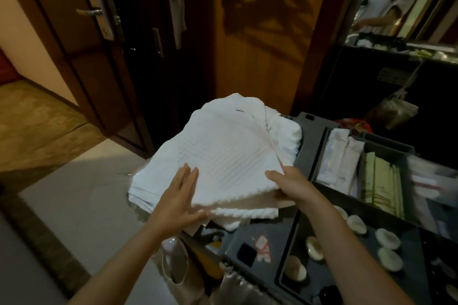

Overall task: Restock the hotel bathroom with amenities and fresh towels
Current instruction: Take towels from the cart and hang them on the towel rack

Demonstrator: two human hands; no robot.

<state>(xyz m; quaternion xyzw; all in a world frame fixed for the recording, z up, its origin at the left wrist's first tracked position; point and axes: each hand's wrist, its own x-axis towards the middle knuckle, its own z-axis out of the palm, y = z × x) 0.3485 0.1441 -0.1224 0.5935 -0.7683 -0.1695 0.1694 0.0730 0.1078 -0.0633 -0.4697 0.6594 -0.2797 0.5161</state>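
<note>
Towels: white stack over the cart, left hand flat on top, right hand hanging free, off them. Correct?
Not quite. In the head view the right hand grips the near edge of the towels, thumb on top, rather than hanging free. The rest holds: white stack over the cart, left hand flat on top.

the scene is dim and warm; the white towels (223, 156) at centre catch most light. branching shadows fall on the wooden panel (260, 39) at upper centre. the right edge is smeared with blur, and lines bow towards the corners.
</note>
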